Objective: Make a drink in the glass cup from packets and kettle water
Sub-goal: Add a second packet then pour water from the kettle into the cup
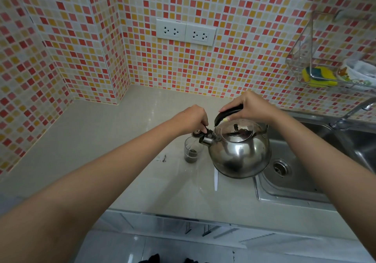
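Observation:
A shiny steel kettle (241,153) hangs tilted to the left above the counter's right part. My right hand (249,106) grips its black handle from above. My left hand (193,118) pinches the black lever of the spout cap (198,133), holding the cap up. The spout is right over a small glass cup (191,150) standing on the counter. Dark powder and some dark liquid lie in the bottom of the cup. A thin stream of water seems to run into it.
The steel sink (301,181) with a drain lies to the right, its tap (354,111) behind. A wall rack (317,79) holds a yellow sponge. Two socket plates (185,32) sit on the tiled wall. A white strip (216,181) and a torn scrap (162,158) lie on the counter.

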